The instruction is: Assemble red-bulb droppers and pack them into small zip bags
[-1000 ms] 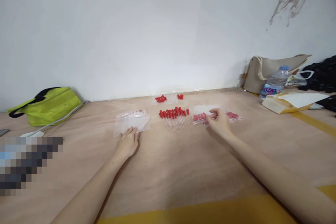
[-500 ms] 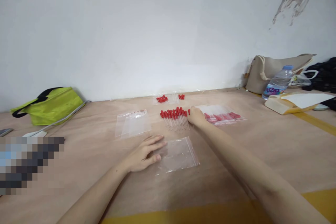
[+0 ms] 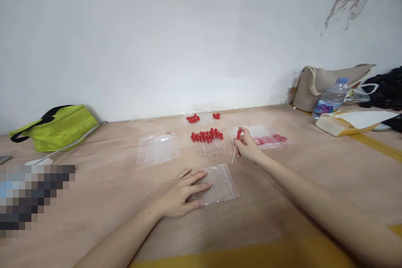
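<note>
My right hand (image 3: 247, 145) pinches a glass dropper (image 3: 238, 137) by its red rubber bulb, its clear tube slanting down toward the table. Left of it lies a row of several more droppers (image 3: 209, 142), red bulbs at the far end. My left hand (image 3: 185, 194) rests flat, fingers spread, over the left part of a clear zip bag (image 3: 220, 184), whose zip edge faces right. Just beyond my right hand are filled zip bags (image 3: 271, 139) with red-bulbed droppers showing through the plastic. Flat zip bags (image 3: 160, 148) lie to the left of the row.
Loose red bulbs (image 3: 193, 118) lie on plastic near the wall. A lime-green bag (image 3: 59, 127) stands at left beside a grey cable. At right are a beige handbag (image 3: 329, 79), a water bottle (image 3: 331, 98) and an open paper envelope (image 3: 348, 122). Yellow tape (image 3: 226, 258) crosses the near table.
My right hand has moved right, away from the row, and now holds a dropper clear of it. My left hand has slid right and nearer, farther onto the clear zip bag.
</note>
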Tool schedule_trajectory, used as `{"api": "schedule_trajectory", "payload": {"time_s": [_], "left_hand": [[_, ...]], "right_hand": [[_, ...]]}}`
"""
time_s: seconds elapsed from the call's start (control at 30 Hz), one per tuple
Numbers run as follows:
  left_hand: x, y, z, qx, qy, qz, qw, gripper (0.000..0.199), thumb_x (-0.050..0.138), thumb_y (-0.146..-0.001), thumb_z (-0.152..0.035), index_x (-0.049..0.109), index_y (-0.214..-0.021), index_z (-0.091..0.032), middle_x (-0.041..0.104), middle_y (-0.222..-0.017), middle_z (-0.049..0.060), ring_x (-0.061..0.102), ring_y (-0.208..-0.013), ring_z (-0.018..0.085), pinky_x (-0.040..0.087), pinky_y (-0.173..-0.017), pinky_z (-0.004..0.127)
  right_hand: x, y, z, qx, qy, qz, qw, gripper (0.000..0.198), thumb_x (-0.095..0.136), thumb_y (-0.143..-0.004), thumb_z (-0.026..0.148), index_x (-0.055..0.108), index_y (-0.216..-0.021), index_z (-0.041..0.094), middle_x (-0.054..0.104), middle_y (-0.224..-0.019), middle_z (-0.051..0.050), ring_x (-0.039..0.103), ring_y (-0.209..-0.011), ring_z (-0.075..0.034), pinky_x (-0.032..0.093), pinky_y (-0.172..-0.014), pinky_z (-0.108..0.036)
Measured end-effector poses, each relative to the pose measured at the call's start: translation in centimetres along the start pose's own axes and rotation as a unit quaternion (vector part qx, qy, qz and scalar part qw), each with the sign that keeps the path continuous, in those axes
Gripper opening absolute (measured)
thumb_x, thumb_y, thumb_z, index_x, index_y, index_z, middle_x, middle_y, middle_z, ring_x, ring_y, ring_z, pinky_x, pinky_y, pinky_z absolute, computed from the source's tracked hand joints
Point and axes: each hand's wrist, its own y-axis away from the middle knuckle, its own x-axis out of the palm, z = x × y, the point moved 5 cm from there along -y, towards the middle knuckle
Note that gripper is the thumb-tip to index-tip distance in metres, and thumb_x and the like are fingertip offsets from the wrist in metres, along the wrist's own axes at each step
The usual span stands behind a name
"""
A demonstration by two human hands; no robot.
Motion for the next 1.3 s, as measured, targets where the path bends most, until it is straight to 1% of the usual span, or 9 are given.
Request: {"api": "schedule_trajectory", "payload": {"time_s": [0.07,0.13,0.2,0.33,0.7,0.83,0.97,1.07,1.3], "left_hand": [[0.0,-0.1,0.1,-0.001,0.000,-0.003,1.000,0.051,0.039,-0.085,-0.051,0.032,-0.132,-0.032,0.022,-0.143,0.002,0.019,-0.131,0.022,0.014,-0.106,0.047],[0.0,-0.1,0.1,-0.003,0.002,-0.004,1.000,0.051,0.040,-0.085,-0.051,0.032,-0.132,-0.033,0.022,-0.143,0.002,0.019,-0.131,0.022,0.014,-0.106,0.047],[0.1,-0.1,0.1,-0.001,0.004,-0.003,1.000,0.051,0.040,-0.085,-0.051,0.032,-0.132,-0.033,0.022,-0.143,0.002,0.019,-0.131,0.022,0.014,-0.106,0.047],[0.1,-0.1,0.2,0.000,0.002,-0.001,1.000,0.051,0.039,-0.085,-0.051,0.031,-0.132,-0.033,0.022,-0.143,0.002,0.019,-0.131,0.022,0.014,-0.106,0.047],[0.1,-0.1,0.3,0.003,0.015,-0.011,1.000,0.051,0.042,-0.084,-0.050,0.032,-0.131,-0.033,0.022,-0.143,0.002,0.021,-0.130,0.023,0.013,-0.106,0.048],[0.1,-0.1,0.3,-0.001,0.012,-0.002,1.000,0.051,0.042,-0.084,-0.050,0.032,-0.131,-0.033,0.022,-0.143,0.002,0.022,-0.130,0.023,0.013,-0.106,0.047],[0.0,-0.1,0.2,0.001,0.015,-0.004,1.000,0.051,0.042,-0.084,-0.050,0.032,-0.131,-0.033,0.023,-0.142,0.002,0.022,-0.130,0.023,0.014,-0.106,0.047],[0.0,0.0,0.2,-0.001,0.023,-0.010,1.000,0.050,0.042,-0.084,-0.050,0.033,-0.131,-0.033,0.024,-0.142,0.002,0.022,-0.130,0.023,0.014,-0.106,0.048],[0.1,-0.1,0.3,-0.001,0.015,-0.005,1.000,0.051,0.041,-0.084,-0.051,0.032,-0.131,-0.033,0.023,-0.143,0.002,0.021,-0.130,0.023,0.013,-0.106,0.048]], "right_hand": [[-0.5,1.9,-1.3,-0.007,-0.081,-0.017,0.997,0.060,0.048,-0.072,0.026,0.019,-0.125,0.021,0.042,-0.066,0.007,0.045,-0.038,-0.008,0.043,-0.038,-0.023],[-0.9,3.3,-2.4,-0.001,-0.128,-0.048,0.991,0.059,0.050,-0.071,0.028,0.020,-0.122,0.021,0.040,-0.065,0.008,0.045,-0.038,-0.008,0.043,-0.037,-0.023],[-1.0,4.1,-2.9,0.006,-0.156,-0.070,0.985,0.059,0.053,-0.069,0.029,0.022,-0.119,0.022,0.041,-0.064,0.008,0.046,-0.040,-0.008,0.043,-0.038,-0.023],[-0.5,4.4,-2.8,0.002,-0.184,-0.071,0.980,0.057,0.057,-0.067,0.033,0.026,-0.114,0.022,0.044,-0.064,0.007,0.050,-0.046,-0.010,0.047,-0.041,-0.025],[0.5,5.2,-2.3,-0.008,-0.195,-0.047,0.980,0.057,0.058,-0.068,0.035,0.026,-0.113,0.021,0.045,-0.065,0.007,0.051,-0.048,-0.011,0.047,-0.042,-0.024],[0.5,5.4,-2.2,-0.014,-0.175,-0.040,0.984,0.055,0.056,-0.069,0.036,0.025,-0.114,0.022,0.043,-0.065,0.007,0.051,-0.048,-0.010,0.047,-0.042,-0.024],[-0.2,5.2,-2.3,-0.039,-0.158,-0.074,0.984,0.053,0.055,-0.071,0.034,0.026,-0.115,0.024,0.042,-0.068,0.006,0.048,-0.046,-0.009,0.043,-0.039,-0.021],[-0.8,5.1,-2.2,-0.054,-0.170,-0.105,0.978,0.053,0.055,-0.072,0.033,0.026,-0.115,0.024,0.041,-0.067,0.007,0.048,-0.048,-0.009,0.043,-0.042,-0.021],[0.0,5.5,-1.8,-0.045,-0.193,-0.084,0.977,0.055,0.058,-0.070,0.038,0.026,-0.112,0.024,0.042,-0.067,0.006,0.052,-0.052,-0.011,0.048,-0.046,-0.024]]}}
